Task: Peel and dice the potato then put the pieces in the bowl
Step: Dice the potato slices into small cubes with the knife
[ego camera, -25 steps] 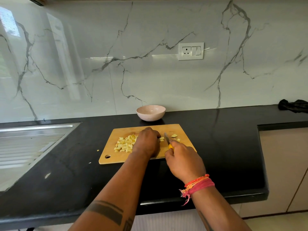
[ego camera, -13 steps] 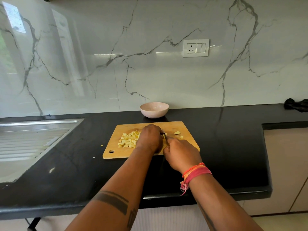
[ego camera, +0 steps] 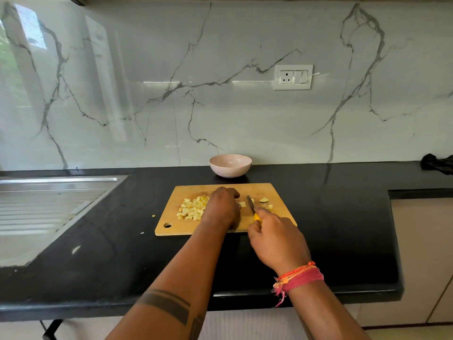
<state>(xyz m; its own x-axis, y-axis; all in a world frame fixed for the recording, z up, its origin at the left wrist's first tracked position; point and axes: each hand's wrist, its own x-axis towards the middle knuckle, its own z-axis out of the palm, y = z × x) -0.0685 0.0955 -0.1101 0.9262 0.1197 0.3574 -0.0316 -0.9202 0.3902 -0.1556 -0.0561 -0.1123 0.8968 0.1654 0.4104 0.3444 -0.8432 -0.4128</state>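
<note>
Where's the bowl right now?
In the head view, the bowl sits on the black counter against the marble wall, just beyond the far edge of the cutting board, centre frame.

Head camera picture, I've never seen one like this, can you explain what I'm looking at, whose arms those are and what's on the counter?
There is no machine here. The picture comes from a wide-angle camera worn on a person's head, looking forward and down, so the two arms are that person's own. On the black counter lies a wooden cutting board. A pile of diced potato sits on its left part, and a few loose pieces lie on the right. The left hand rests curled on the board beside the pile; what it holds is hidden. The right hand has its grip on a yellow-handled knife. Behind the board stands a pink bowl, which looks empty. A sink drainboard is at the left.
</note>
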